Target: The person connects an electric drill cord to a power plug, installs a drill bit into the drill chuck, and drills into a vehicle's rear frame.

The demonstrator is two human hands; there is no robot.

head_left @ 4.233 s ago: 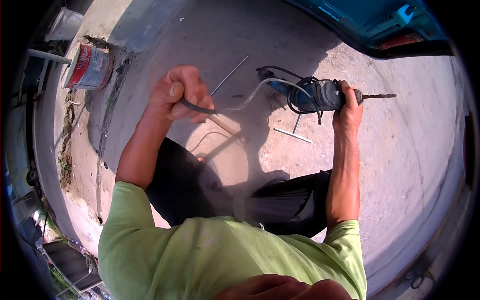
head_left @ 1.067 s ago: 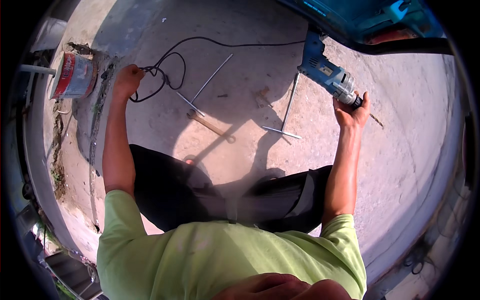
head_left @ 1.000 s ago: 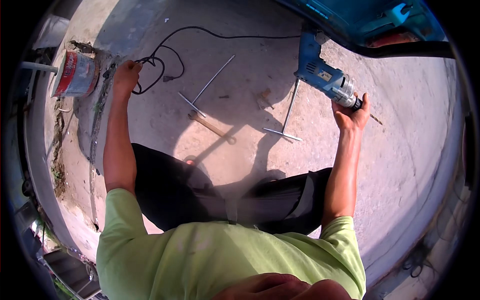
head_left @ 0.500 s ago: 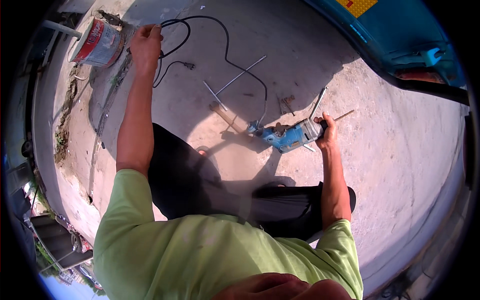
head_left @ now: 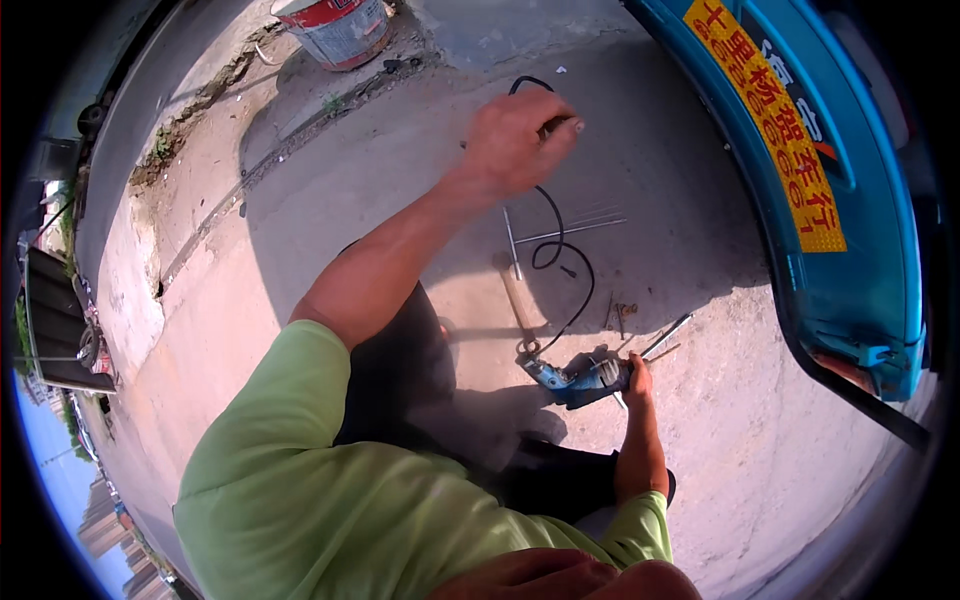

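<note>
My left hand [head_left: 515, 140] is raised, fingers curled around part of the black power cord [head_left: 562, 227], whose gripped portion is mostly hidden. The cord loops down to a blue electric drill [head_left: 568, 378] low near the ground. My right hand [head_left: 638, 372] grips the drill at its front, with the bit pointing right. Steel T-handled rods [head_left: 514, 243] lie on the concrete, one beside a rusty wrench [head_left: 516, 295]. Small rusty metal pieces [head_left: 622, 312] lie near the drill, and another bright rod [head_left: 668, 335] extends behind it.
A turquoise vehicle panel [head_left: 870, 280] with a yellow sticker [head_left: 770, 120] overhangs the right side. A red-and-grey bucket [head_left: 340, 35] stands at top left by cracked concrete [head_left: 165, 150]. A dark sheet structure [head_left: 55, 310] and distant buildings are at the left edge.
The view has swung round toward the panel. My left hand has moved rightward across the view with the cord. The drill, held in my right hand, has dropped lower toward the ground.
</note>
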